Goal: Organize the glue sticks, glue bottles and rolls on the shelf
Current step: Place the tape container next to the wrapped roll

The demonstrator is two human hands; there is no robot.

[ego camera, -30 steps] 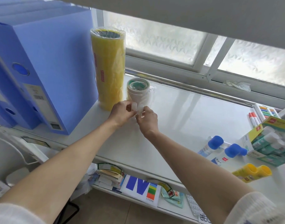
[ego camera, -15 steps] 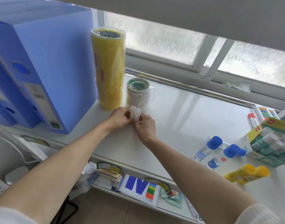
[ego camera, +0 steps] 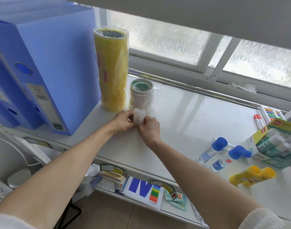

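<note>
- Head view: a white shelf runs below a frosted window, with a lower shelf of papers and packets underneath.
- Blue file boxes stand upright at the shelf's left end, filling that corner.
- A tall stack of yellow tape rolls, wrapped in clear film, stands upright just beside the file boxes.
- A shorter stack of white tape rolls, also in film, stands just right of the yellow stack, nearly touching it.
- At the right end lies an open box of glue sticks with green labels and white caps, tipped on its side.
- Behind that box lie red-and-white markers and a colour set.
- Two glue bottles with blue caps lie on their sides just left of the box, side by side.
- Two yellow glue bottles lie together near the shelf's front edge, in front of the blue-capped ones.
- The left hand and right hand meet in front of the white rolls, both arms reaching in from below.
- Each hand's grip is pinched narrow around two clear glue sticks, held upright and pressed side by side, caps up, at or just above the shelf surface.
</note>
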